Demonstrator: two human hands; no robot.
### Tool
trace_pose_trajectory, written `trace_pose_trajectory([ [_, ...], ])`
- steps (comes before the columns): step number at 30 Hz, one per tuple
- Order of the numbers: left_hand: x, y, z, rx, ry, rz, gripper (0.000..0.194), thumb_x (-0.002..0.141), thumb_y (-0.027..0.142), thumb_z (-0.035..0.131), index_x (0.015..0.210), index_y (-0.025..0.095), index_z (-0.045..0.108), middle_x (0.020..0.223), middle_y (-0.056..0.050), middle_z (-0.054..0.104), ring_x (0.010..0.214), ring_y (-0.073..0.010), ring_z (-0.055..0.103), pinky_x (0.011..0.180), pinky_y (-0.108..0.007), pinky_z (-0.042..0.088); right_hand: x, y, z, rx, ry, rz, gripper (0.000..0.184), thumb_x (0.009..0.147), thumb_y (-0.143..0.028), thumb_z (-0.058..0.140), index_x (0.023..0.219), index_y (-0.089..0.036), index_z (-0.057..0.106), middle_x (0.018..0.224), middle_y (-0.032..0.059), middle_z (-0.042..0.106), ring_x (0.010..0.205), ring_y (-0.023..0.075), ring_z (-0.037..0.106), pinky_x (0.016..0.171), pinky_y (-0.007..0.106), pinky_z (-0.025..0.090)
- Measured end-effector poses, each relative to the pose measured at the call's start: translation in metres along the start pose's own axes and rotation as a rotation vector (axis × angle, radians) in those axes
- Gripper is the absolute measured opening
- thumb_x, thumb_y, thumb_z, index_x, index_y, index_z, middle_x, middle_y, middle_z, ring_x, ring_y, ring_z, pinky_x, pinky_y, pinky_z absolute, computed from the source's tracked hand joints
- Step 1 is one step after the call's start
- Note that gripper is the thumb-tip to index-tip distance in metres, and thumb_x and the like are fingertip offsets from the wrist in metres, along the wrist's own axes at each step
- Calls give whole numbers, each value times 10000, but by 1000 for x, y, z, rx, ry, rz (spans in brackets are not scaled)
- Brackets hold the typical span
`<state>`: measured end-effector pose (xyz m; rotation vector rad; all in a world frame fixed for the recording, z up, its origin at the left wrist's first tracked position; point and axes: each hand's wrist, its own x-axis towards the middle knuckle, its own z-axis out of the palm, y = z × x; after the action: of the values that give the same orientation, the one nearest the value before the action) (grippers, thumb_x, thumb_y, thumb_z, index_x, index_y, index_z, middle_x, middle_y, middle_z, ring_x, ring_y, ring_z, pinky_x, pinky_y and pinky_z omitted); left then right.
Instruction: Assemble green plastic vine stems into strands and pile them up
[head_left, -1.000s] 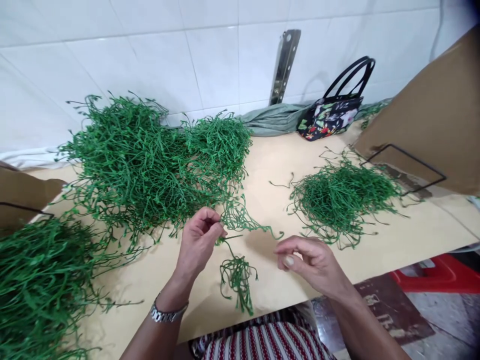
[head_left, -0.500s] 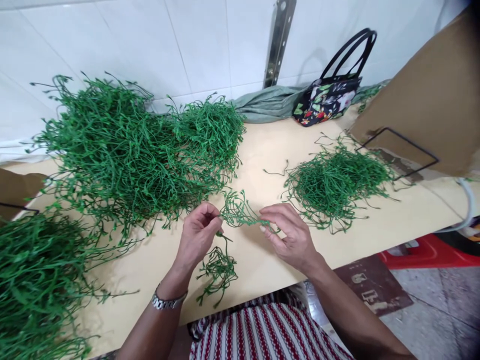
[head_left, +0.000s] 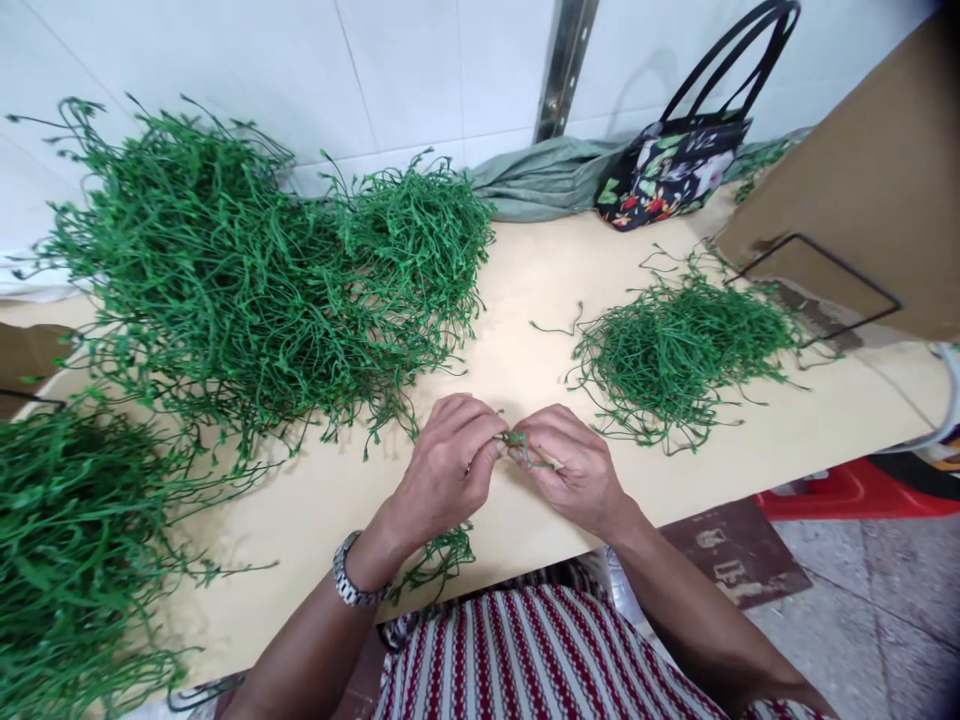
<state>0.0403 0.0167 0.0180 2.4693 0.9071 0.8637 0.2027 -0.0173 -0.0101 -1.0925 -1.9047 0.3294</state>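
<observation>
Over the table my left hand (head_left: 450,460) and my right hand (head_left: 574,465) are close together, fingertips almost meeting. Both are closed, pinching a small bunch of thin green stems (head_left: 517,440). My fingers hide most of this bunch; a few ends show on the right. Below my left hand a small clump of green stems (head_left: 444,556) lies near the table's front edge, partly covered by the hand and wrist. To the right of my right hand is a loose heap of the same curly stems (head_left: 675,350).
Large piles of green stems with budded tips (head_left: 232,270) cover the back left, and another pile (head_left: 60,560) fills the near left. At the back right are a floral handbag (head_left: 675,175), a green cloth (head_left: 547,180) and a brown cardboard sheet (head_left: 855,200) with a black wire frame (head_left: 840,262).
My left hand has moved right, closing on the bunch near my right hand. The bunch, spread between the hands before, is now mostly covered by fingers. The view has shifted slightly.
</observation>
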Motion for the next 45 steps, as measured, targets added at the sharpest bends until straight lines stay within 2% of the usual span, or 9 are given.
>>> trace_pose_trajectory([
  [3, -3, -3, 2, -103, 52, -36, 174, 805, 69, 429, 809, 145, 585, 754, -55, 569, 759, -153, 527, 687, -282, 440, -2, 1, -9, 26, -133, 20, 98, 812, -206, 547, 897, -176, 588, 836, 68, 609, 792, 182, 535, 723, 351, 425],
  [5, -5, -4, 2, -124, 66, -59, 170, 802, 70, 436, 816, 144, 588, 730, -50, 554, 707, -142, 518, 631, -265, 432, -3, 0, -20, 132, -218, 75, 285, 797, -352, 587, 1018, -174, 570, 950, 88, 601, 899, 210, 535, 788, 379, 425],
  [8, -7, -3, 2, -96, 60, -58, 160, 795, 73, 447, 805, 144, 591, 720, -51, 545, 698, -144, 512, 619, -267, 424, -2, -2, -33, 331, -173, 158, 418, 808, -495, 521, 1098, -194, 543, 1031, 91, 573, 984, 219, 527, 833, 383, 432],
  [14, -10, -1, 4, -173, 48, -34, 158, 778, 49, 461, 813, 135, 589, 705, -44, 524, 684, -139, 492, 601, -261, 406, 4, -9, -18, 234, -97, 122, 139, 828, -198, 548, 958, -173, 589, 850, 49, 605, 809, 140, 564, 714, 278, 463],
  [21, -14, -3, 4, -182, 12, 8, 125, 783, 104, 497, 867, 130, 586, 703, -40, 563, 665, -138, 479, 611, -276, 391, 0, -6, -11, 46, -96, 22, 62, 832, -202, 539, 847, -145, 556, 773, 64, 588, 742, 162, 532, 664, 294, 440],
  [28, -14, 0, -3, -1, -249, 157, 255, 763, 33, 398, 573, 141, 529, 492, 18, 422, 491, -110, 365, 512, -267, 289, 2, -7, -18, -170, -429, -201, 209, 857, -104, 364, 711, -149, 507, 688, 52, 517, 670, 157, 425, 646, 297, 379],
  [32, -11, -2, -11, -117, -333, 176, 253, 780, 34, 403, 588, 139, 531, 498, 27, 412, 493, -99, 366, 511, -254, 300, 6, 0, -25, -130, -571, -248, 230, 836, -49, 345, 697, -146, 501, 662, 35, 493, 652, 143, 412, 635, 284, 367],
  [38, -13, -12, -5, -596, -170, -134, 100, 816, 126, 516, 836, 122, 614, 665, -3, 517, 576, -78, 472, 534, -203, 377, 0, 7, -12, 350, -175, 236, 107, 895, -216, 418, 911, -168, 512, 750, 7, 514, 641, 95, 468, 573, 209, 383],
  [45, -14, -6, 10, -549, 156, -175, 117, 767, 97, 575, 849, 148, 641, 689, -21, 556, 637, -108, 511, 554, -224, 402, -10, -11, 24, 680, -110, 469, 368, 837, -361, 530, 1157, -191, 461, 997, 59, 543, 794, 125, 525, 684, 237, 448],
])
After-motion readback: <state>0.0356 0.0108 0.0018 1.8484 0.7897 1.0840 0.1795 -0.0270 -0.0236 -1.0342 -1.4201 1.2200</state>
